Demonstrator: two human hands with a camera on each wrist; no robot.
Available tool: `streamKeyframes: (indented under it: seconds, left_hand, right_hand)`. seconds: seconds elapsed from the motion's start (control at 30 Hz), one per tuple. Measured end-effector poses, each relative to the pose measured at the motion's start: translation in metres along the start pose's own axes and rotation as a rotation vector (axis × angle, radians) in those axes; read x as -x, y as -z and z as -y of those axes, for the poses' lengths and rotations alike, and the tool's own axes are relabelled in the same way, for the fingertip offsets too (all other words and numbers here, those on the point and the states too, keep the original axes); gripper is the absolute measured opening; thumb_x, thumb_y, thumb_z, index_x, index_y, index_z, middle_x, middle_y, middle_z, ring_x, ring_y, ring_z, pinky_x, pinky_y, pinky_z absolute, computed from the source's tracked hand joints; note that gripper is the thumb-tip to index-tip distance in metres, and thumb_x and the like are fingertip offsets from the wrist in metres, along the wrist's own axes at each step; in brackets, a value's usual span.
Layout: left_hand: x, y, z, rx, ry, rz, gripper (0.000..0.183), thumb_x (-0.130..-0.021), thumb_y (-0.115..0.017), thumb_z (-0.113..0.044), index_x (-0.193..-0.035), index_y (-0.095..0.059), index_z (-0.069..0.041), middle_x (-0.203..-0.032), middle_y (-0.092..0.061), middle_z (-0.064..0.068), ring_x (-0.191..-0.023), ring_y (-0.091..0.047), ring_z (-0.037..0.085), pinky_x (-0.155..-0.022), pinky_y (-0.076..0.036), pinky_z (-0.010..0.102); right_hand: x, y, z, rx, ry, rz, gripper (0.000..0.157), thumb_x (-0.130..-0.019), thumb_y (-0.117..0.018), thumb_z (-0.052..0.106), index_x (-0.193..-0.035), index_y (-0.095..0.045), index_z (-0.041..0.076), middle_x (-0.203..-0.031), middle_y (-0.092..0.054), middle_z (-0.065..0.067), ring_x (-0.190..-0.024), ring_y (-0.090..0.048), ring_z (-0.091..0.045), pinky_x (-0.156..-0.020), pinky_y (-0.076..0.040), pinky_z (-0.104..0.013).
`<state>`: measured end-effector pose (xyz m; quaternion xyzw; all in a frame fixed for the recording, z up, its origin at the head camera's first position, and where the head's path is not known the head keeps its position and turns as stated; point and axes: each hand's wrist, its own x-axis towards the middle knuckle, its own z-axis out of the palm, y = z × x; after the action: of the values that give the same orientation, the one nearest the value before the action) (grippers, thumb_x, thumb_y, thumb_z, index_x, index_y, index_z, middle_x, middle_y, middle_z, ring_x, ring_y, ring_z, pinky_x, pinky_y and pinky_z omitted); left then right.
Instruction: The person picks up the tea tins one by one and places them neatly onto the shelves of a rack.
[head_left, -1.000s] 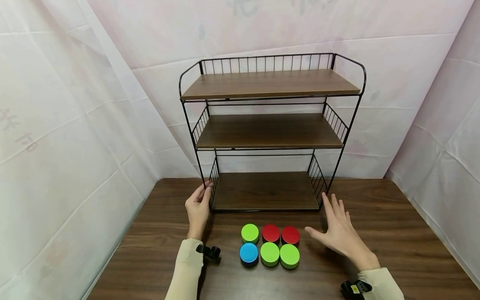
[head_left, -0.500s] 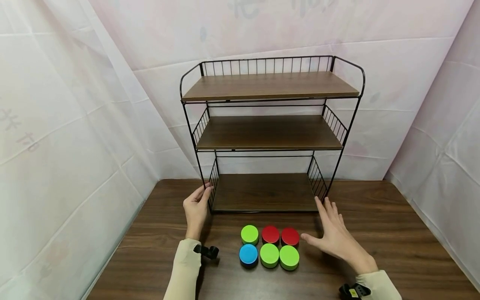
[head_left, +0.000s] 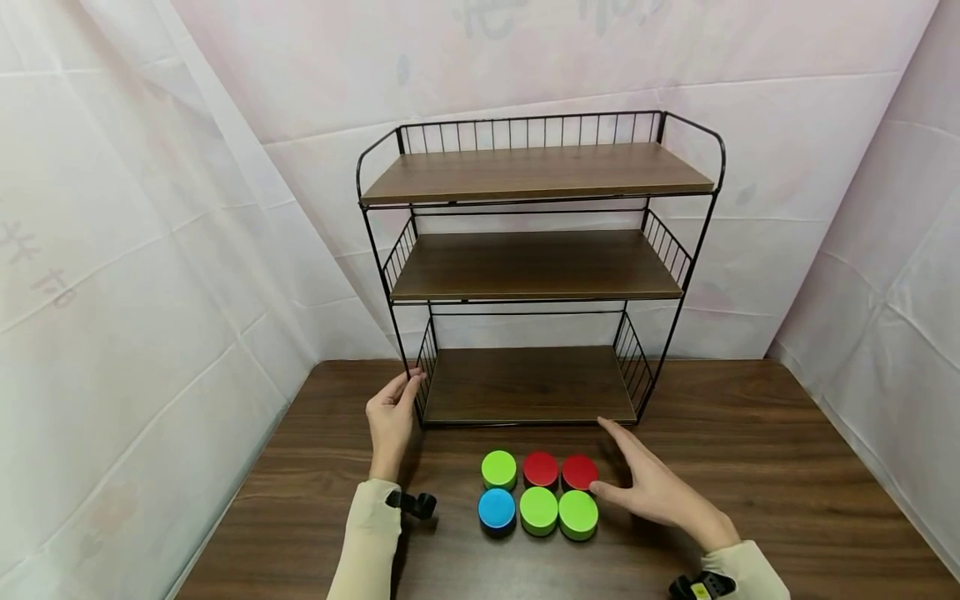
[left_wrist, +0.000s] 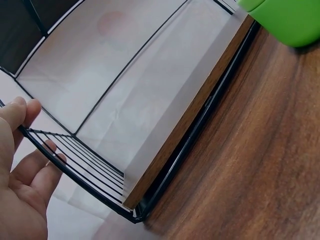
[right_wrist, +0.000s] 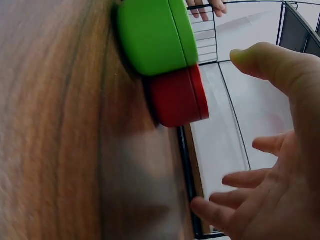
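Now right hand (head_left: 652, 486) has shifted inward beside tubs (head_left: 538, 505) in front of rack (head_left: 536, 265); fingers spread, contact uncertain. They thus look within reach; left hand (head_left: 392, 423) pinches rack's left side.

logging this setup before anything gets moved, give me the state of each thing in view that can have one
wire rack: upright on the table
three green containers: upright, apparently closed
two red containers: upright, apparently closed
blue container: upright, apparently closed
left hand: gripping the wire rack's left side
right hand: fingers extended, holding nothing
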<state>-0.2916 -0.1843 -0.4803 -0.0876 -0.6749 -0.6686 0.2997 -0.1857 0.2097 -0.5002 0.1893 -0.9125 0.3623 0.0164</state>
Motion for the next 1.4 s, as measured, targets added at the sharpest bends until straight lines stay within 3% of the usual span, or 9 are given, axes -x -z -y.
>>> streamKeyframes:
  seconds: [0.2, 0.4, 0.57, 0.73, 0.97, 1.2, 1.4]
  left_hand:
    - [-0.001, 0.000, 0.001, -0.010, -0.004, 0.007, 0.021, -0.097, -0.068, 0.000, -0.111, -0.072, 0.016, -0.106, -0.074, 0.031, -0.098, -0.075, 0.004, -0.087, -0.057, 0.015]
    - [-0.001, 0.000, 0.000, -0.025, -0.014, 0.015, 0.021, -0.098, -0.068, 0.000, -0.112, -0.072, 0.015, -0.105, -0.074, 0.031, -0.098, -0.074, 0.003, -0.086, -0.057, 0.015]
    - [-0.001, 0.000, -0.001, -0.020, 0.002, 0.015, 0.022, -0.098, -0.068, -0.001, -0.113, -0.073, 0.014, -0.106, -0.075, 0.030, -0.098, -0.075, 0.005, -0.087, -0.057, 0.015]
    - [-0.001, 0.000, 0.000, -0.009, 0.007, 0.009, 0.022, -0.098, -0.068, -0.001, -0.114, -0.073, 0.013, -0.107, -0.074, 0.031, -0.099, -0.075, 0.005, -0.087, -0.057, 0.015]
    - [0.000, 0.001, -0.001, -0.015, -0.004, 0.009, 0.021, -0.097, -0.068, 0.000, -0.114, -0.073, 0.013, -0.107, -0.074, 0.030, -0.099, -0.075, 0.006, -0.087, -0.057, 0.016]
    - [0.000, 0.001, -0.003, -0.025, -0.002, 0.015, 0.020, -0.098, -0.069, 0.000, -0.114, -0.074, 0.010, -0.107, -0.075, 0.028, -0.101, -0.075, 0.010, -0.087, -0.058, 0.017]
    - [0.000, 0.001, -0.003, -0.032, 0.014, 0.004, 0.019, -0.097, -0.069, 0.000, -0.113, -0.075, 0.009, -0.107, -0.075, 0.028, -0.100, -0.074, 0.005, -0.086, -0.057, 0.015]
  right_hand:
    - [-0.002, -0.006, -0.007, -0.083, 0.048, 0.000, 0.082, -0.094, -0.077, 0.037, -0.158, -0.036, 0.008, -0.154, -0.049, -0.019, -0.134, -0.055, -0.041, -0.103, -0.052, -0.055]
    - [-0.005, -0.010, -0.017, -0.220, 0.088, 0.012, 0.073, -0.095, -0.077, 0.024, -0.155, -0.041, 0.004, -0.145, -0.056, -0.022, -0.129, -0.058, -0.041, -0.100, -0.057, -0.041]
    - [-0.007, -0.013, -0.023, -0.302, 0.104, 0.051, 0.067, -0.096, -0.076, 0.022, -0.151, -0.046, 0.000, -0.145, -0.056, -0.023, -0.128, -0.058, -0.041, -0.100, -0.056, -0.034]
    - [-0.007, -0.015, -0.026, -0.335, 0.119, 0.066, 0.061, -0.096, -0.076, 0.023, -0.146, -0.051, -0.001, -0.143, -0.059, -0.022, -0.127, -0.060, -0.035, -0.100, -0.056, -0.033]
    - [-0.008, -0.016, -0.029, -0.346, 0.102, 0.091, 0.057, -0.097, -0.075, 0.023, -0.144, -0.054, -0.001, -0.142, -0.060, -0.022, -0.124, -0.063, -0.014, -0.100, -0.056, -0.031]
    - [-0.007, -0.018, -0.028, -0.338, 0.060, 0.127, 0.056, -0.097, -0.075, 0.029, -0.144, -0.056, 0.004, -0.142, -0.062, -0.015, -0.121, -0.064, -0.013, -0.099, -0.055, -0.027]
    - [-0.007, -0.021, -0.029, -0.365, 0.068, 0.137, 0.052, -0.097, -0.075, 0.026, -0.142, -0.058, 0.007, -0.139, -0.063, -0.016, -0.118, -0.064, -0.008, -0.097, -0.056, -0.026]
